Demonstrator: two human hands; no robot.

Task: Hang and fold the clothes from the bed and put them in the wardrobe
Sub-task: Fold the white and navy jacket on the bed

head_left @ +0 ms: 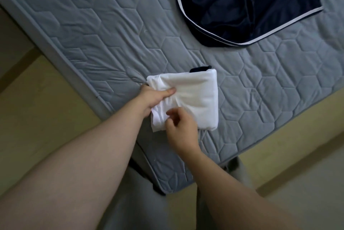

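A folded white garment point(197, 95) with a dark trim showing at its far edge lies near the corner of the grey quilted mattress point(93, 30). My left hand point(152, 97) grips its left edge, thumb on top and fingers tucked underneath. My right hand point(181, 129) is at the near edge, its fingers curled and pinching a fold of the white cloth. A pair of dark navy shorts point(242, 4) with white piping lies spread out further back on the mattress, apart from both hands.
The mattress corner point(163, 187) points toward me, with yellowish floor point(37, 110) on the left and right of it. My legs in grey trousers point(240, 170) stand at the corner.
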